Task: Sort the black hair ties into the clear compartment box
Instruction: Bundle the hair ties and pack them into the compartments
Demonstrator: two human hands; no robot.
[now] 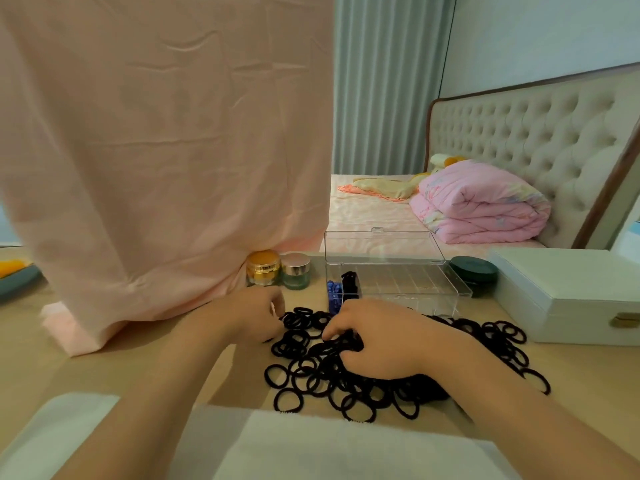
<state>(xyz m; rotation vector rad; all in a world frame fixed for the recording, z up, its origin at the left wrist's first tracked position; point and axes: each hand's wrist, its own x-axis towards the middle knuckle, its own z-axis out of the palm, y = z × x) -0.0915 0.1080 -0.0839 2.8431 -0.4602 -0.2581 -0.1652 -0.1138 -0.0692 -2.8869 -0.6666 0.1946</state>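
The wide beige desk (pixel 138 368) carries a loose heap of black elastic hair ties (pixel 329 386) at its near middle, within easy reach. Behind the heap, toward the far edge, the clear plastic compartment box (pixel 408 280) stands with its lid up, ready to be filled. Its left-end cells already hold a few black ties beside small blue pieces (pixel 333 292). The right hand (pixel 377 341) has its grip curled round a bunch of ties. The left hand (pixel 249 313) has a narrow grip at the heap's far-left edge; whether it holds a tie cannot be told

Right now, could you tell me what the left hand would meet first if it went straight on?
The left hand would meet the hair ties first, likely the box after.
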